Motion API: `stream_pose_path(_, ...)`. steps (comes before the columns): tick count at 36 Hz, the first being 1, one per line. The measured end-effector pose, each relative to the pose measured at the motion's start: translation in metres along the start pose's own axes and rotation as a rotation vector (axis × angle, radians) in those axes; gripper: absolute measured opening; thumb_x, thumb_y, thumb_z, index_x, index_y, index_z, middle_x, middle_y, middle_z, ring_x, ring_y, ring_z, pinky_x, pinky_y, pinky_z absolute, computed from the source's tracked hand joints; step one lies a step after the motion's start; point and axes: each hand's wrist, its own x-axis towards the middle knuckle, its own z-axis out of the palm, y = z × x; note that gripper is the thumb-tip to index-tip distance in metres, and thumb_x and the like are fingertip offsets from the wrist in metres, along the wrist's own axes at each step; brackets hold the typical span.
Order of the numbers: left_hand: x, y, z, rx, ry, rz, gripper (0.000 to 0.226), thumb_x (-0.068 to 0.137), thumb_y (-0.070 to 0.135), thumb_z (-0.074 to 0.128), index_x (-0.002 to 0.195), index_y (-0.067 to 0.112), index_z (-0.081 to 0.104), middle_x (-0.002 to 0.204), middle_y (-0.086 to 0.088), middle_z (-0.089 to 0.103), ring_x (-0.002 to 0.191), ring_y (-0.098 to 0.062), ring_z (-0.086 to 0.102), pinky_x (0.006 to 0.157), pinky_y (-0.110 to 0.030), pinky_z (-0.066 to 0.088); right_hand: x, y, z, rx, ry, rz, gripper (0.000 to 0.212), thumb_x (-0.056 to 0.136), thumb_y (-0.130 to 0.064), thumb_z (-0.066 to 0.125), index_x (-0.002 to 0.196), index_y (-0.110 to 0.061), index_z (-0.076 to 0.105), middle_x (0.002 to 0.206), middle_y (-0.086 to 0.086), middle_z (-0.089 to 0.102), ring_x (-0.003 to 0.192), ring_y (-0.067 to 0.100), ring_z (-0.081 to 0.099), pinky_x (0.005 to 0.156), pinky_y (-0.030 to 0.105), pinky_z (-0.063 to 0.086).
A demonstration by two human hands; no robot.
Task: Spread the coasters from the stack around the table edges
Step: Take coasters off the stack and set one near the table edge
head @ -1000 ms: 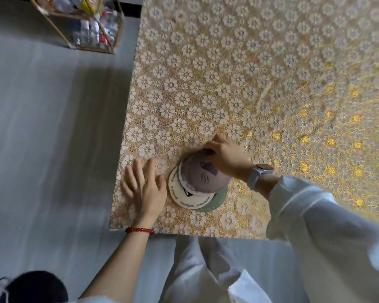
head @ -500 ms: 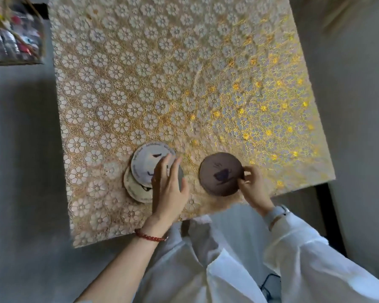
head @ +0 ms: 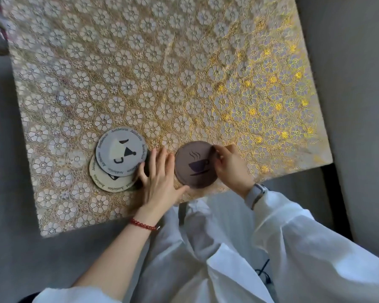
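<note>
Low in the frame's centre, the right hand [head: 231, 169] pinches the brown coaster's [head: 195, 165] right rim on the table [head: 184, 73], while the left hand [head: 161, 180] lies flat, fingers spread, beside the stack [head: 118, 158].

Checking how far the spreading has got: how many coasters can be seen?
3 clearly: a brown cup coaster near the table edge at the right hand, a grey one overlapping a cream one. Something dark under the left hand may be another.
</note>
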Motion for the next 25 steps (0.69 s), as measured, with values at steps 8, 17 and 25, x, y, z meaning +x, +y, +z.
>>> stream_pose_path(8, -0.0061, -0.0033, 0.0013, 0.028, 0.011, 0.001, 0.093, 0.066, 0.058, 0.066, 0.139, 0.018, 0.026, 0.155, -0.008, 0.015, 0.143, -0.027, -0.002, 0.110, -0.058, 0.003, -0.0039, 0.0039, -0.0009, 0.025, -0.062, -0.047, 0.042, 0.088, -0.010, 0.044, 0.129, -0.013, 0.043, 0.119, 0.017, 0.047, 0.104, 0.034, 0.050, 0.080, 0.035, 0.041)
stream_pose_path(17, -0.0066, -0.0048, -0.0009, 0.030, -0.016, -0.003, 0.092, 0.069, 0.062, 0.061, 0.141, 0.020, 0.022, 0.156, -0.006, 0.009, 0.143, -0.027, -0.007, 0.110, -0.059, -0.005, -0.0068, 0.0061, -0.0024, 0.019, -0.073, -0.072, 0.044, 0.088, -0.008, 0.042, 0.131, -0.014, 0.041, 0.121, 0.016, 0.047, 0.107, 0.032, 0.048, 0.080, 0.033, 0.040)
stream_pose_path(25, -0.0078, -0.0037, -0.0002, 0.040, -0.033, -0.004, 0.095, 0.069, 0.063, 0.060, 0.142, 0.019, 0.019, 0.156, -0.007, 0.006, 0.142, -0.026, -0.010, 0.109, -0.059, -0.008, -0.0093, 0.0041, -0.0039, 0.027, -0.100, -0.072, 0.044, 0.087, -0.004, 0.040, 0.131, -0.011, 0.040, 0.121, 0.018, 0.046, 0.106, 0.034, 0.048, 0.085, 0.034, 0.039)
